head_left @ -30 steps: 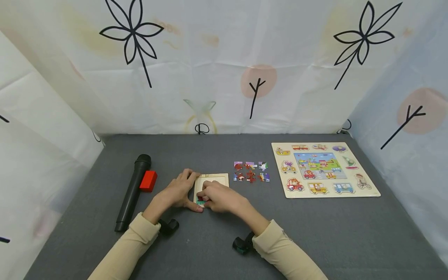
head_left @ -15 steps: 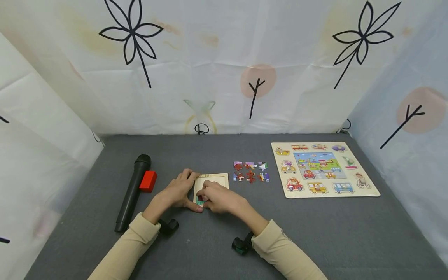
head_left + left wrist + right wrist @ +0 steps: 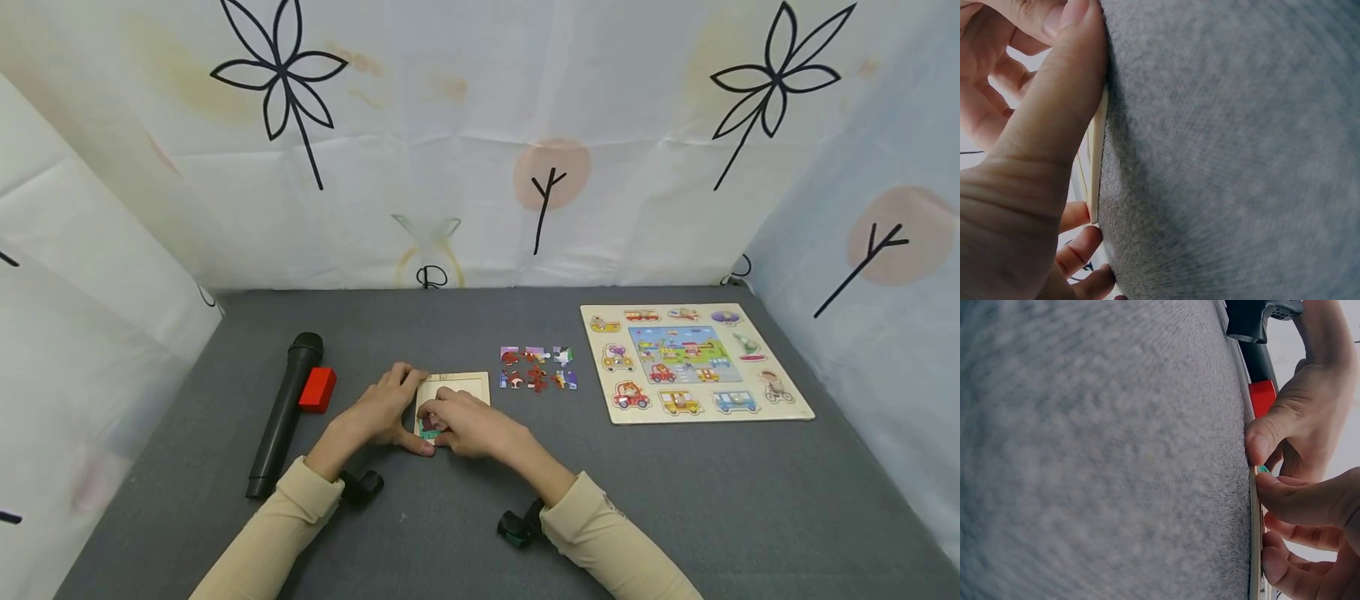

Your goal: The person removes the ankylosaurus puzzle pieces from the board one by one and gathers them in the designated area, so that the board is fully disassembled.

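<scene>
A small pale wooden puzzle tray lies flat before me in the head view. My left hand holds its left side, thumb at the near corner and fingers at the far one. Curled over the tray's near left part is my right hand, its thumb and fingertips on a dark red and green jigsaw piece. That piece is partly hidden by the fingers. In the right wrist view the right thumb lies at the tray's edge, close to the left thumb.
Several loose jigsaw pieces lie in two rows right of the tray. Farther right is a large wooden vehicle puzzle board. At left, a black microphone lies beside a red block. Patterned white cloth walls the table.
The right hand's fingertips have shifted slightly left over the jigsaw piece, and more of the piece shows. The left hand and the tray have stayed in place.
</scene>
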`<state>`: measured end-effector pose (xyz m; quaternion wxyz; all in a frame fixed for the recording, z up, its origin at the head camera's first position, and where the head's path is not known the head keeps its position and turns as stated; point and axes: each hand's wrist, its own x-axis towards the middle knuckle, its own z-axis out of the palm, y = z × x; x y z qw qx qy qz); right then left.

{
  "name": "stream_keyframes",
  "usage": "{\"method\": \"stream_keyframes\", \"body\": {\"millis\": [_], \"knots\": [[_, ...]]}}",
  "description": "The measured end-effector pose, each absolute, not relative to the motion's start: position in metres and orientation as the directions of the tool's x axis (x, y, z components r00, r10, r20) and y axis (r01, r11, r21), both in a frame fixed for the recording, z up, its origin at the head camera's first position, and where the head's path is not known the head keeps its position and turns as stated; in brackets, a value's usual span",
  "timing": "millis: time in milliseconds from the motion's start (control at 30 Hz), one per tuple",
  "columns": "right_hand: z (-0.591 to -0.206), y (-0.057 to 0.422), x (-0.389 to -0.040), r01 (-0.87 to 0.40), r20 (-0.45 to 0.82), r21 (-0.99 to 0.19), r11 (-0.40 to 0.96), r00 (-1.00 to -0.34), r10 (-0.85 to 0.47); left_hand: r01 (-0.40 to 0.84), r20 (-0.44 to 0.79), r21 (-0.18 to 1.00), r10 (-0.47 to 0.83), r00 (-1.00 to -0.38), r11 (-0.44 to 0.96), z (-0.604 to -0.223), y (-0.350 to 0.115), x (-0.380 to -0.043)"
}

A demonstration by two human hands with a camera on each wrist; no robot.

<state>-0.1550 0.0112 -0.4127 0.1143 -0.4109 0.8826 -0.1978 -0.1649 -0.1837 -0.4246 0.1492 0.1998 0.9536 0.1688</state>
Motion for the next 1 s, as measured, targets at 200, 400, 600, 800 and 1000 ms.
{"method": "stream_keyframes", "body": {"millis": [200, 400, 600, 800, 1000], "knots": [[-0.412, 0.010, -0.155, -0.672, -0.064, -0.443, 0.594, -0.637, -0.768, 0.335, -0.217, 0.384, 0.436, -0.873, 0.861, -0.425, -0.184, -0.165], [-0.412, 0.010, -0.153, -0.673, -0.067, -0.423, 0.607, -0.645, -0.762, 0.347, -0.209, 0.382, 0.446, -0.871, 0.857, -0.425, -0.185, -0.165], [-0.412, 0.011, -0.152, -0.657, -0.052, -0.445, 0.608, -0.659, -0.750, 0.347, -0.206, 0.386, 0.447, -0.871, 0.855, -0.425, -0.185, -0.165], [-0.410, 0.015, -0.152, -0.664, -0.037, -0.440, 0.605, -0.659, -0.751, 0.344, -0.211, 0.387, 0.445, -0.870, 0.855, -0.424, -0.184, -0.166], [-0.407, 0.023, -0.155, -0.631, -0.071, -0.431, 0.645, -0.689, -0.722, 0.338, -0.221, 0.377, 0.438, -0.872, 0.862, -0.424, -0.183, -0.166]]}}
